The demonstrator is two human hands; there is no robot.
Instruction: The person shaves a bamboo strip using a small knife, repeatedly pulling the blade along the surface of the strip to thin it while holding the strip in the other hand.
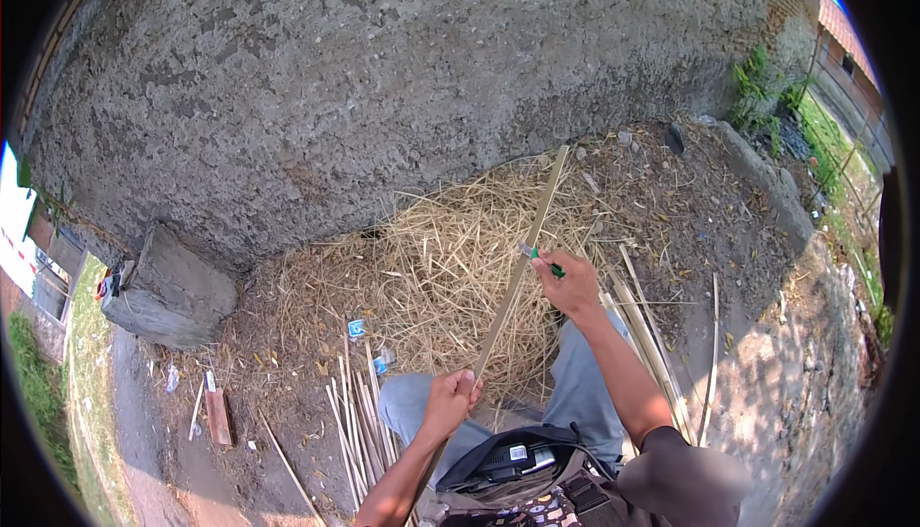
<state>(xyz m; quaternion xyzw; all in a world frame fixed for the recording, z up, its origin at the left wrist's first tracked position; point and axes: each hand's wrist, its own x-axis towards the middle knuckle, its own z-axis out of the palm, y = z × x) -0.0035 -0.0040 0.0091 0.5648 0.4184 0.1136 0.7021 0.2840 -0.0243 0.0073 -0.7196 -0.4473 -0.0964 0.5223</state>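
Observation:
A long bamboo strip (511, 302) runs aslant from my lap up toward the wall. My left hand (451, 401) is closed around its lower part, thumb along the strip. In my right hand (572, 286) is a small green-handled knife (535, 256), its short metal end lying at the strip above its middle. Just how the blade meets the strip is too small to make out. Beneath the strip, between my knees, spreads a heap of pale bamboo shavings (460, 249).
Several thin bamboo strips (350, 422) lie beside my left leg, and wider ones (652, 345) beside my right. A rough plastered wall (383, 77) stands ahead. At left are a concrete block (182, 287) and a reddish-brown piece (218, 417). A dark pouch (513, 460) rests at my lap.

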